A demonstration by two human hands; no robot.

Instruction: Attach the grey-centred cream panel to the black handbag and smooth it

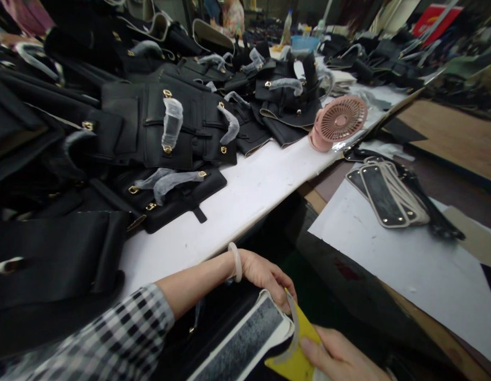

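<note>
"One query first, from my remote station: report both grips."

"Right hand (pixel 341 353): grasping the yellow piece (pixel 304 321), thumb laid on its face. Left hand (pixel 263 272): curled, fingers at the upper corner of that piece; I cannot tell whether they pinch it or only touch it."

"Where is the panel?"

"I see the panel (pixel 242 339), dark with a pale border, aslant at the bottom of my view. Its far end sits just beside the yellow piece; its near end is cut off. Similar panels (pixel 382 197) lie stacked on the white sheet (pixel 360 254) at right."

"How do I handle this step well?"

"In my judgement: (1) Keep the panel supported so that its far end does not tip. (2) Move both hands together, in small motions; a sharp pull could crease the yellow piece or scuff the pale border. (3) Keep the bracelet (pixel 236 262) and the checked sleeve (pixel 110 329) off the panel's face."
</note>
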